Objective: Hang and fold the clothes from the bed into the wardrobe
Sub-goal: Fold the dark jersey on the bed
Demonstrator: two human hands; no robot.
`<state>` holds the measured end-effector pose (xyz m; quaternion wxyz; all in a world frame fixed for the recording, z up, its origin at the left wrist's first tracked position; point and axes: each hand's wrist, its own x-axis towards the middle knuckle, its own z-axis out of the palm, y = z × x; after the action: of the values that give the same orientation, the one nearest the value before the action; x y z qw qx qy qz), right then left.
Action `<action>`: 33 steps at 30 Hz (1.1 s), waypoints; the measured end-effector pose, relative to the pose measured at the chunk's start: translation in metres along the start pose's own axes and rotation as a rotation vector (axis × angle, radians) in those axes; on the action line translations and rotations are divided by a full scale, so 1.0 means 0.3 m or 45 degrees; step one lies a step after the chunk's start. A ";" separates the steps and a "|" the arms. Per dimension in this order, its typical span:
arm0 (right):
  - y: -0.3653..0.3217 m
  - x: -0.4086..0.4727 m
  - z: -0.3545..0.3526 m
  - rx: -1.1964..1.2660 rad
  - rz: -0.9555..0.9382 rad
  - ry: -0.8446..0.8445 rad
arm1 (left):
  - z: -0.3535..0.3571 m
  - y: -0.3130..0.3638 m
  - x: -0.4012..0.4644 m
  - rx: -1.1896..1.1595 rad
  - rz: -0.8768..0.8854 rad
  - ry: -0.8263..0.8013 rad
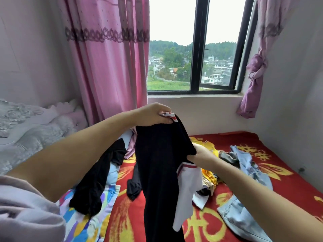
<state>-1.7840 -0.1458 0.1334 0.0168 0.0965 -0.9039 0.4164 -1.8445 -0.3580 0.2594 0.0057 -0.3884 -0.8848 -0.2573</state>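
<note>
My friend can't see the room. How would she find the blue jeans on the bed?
Start at the window, then look down to the bed with the red and yellow flowered blanket. The blue jeans lie spread along its right side, beyond the person's right hand. They are the only pale blue denim there; the garment being held up is black.

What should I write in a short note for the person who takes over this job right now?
Left hand pinches the striped trim of the black garment, held up over the bed. Right hand grips its side edge. Denim pieces, a yellow item and another black garment lie loose on the bed. Wardrobe is not in view. Nothing looks folded or hung yet; all of this remains.
</note>
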 end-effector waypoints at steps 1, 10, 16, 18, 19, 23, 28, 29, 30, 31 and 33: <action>0.018 -0.003 0.011 0.080 0.020 -0.008 | -0.016 0.007 0.007 0.042 -0.003 -0.028; 0.181 0.035 0.045 0.101 0.145 0.270 | -0.130 -0.026 0.014 0.157 -0.104 0.029; 0.214 0.049 -0.097 -0.362 -0.068 0.532 | -0.096 -0.183 0.008 0.275 -0.343 -0.178; 0.250 0.043 -0.138 -0.499 -0.155 0.310 | -0.064 -0.245 0.008 0.300 -0.415 -0.248; 0.272 0.048 -0.154 -0.556 -0.157 0.203 | -0.045 -0.276 0.013 0.302 -0.442 -0.252; 0.386 0.160 -0.198 -0.877 0.079 -0.012 | 0.013 -0.382 0.063 0.268 -0.493 -0.117; 0.468 0.348 -0.168 -0.752 0.214 0.099 | 0.016 -0.545 0.081 0.228 -0.604 0.176; 0.453 0.374 -0.163 -0.696 0.208 0.171 | 0.009 -0.568 0.075 0.234 -0.625 0.249; 0.431 0.397 -0.165 -0.647 0.196 0.257 | -0.004 -0.578 0.068 0.246 -0.639 0.334; 0.406 0.417 -0.176 -0.620 0.164 0.347 | -0.022 -0.577 0.063 0.257 -0.638 0.424; 0.360 0.446 -0.212 -0.612 0.064 0.504 | -0.069 -0.560 0.063 0.260 -0.601 0.579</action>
<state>-1.9388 -0.0506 0.1088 0.2044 -0.0157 -0.9578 0.2017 -1.9776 -0.4496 0.2056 0.1821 -0.1031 -0.9476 -0.2416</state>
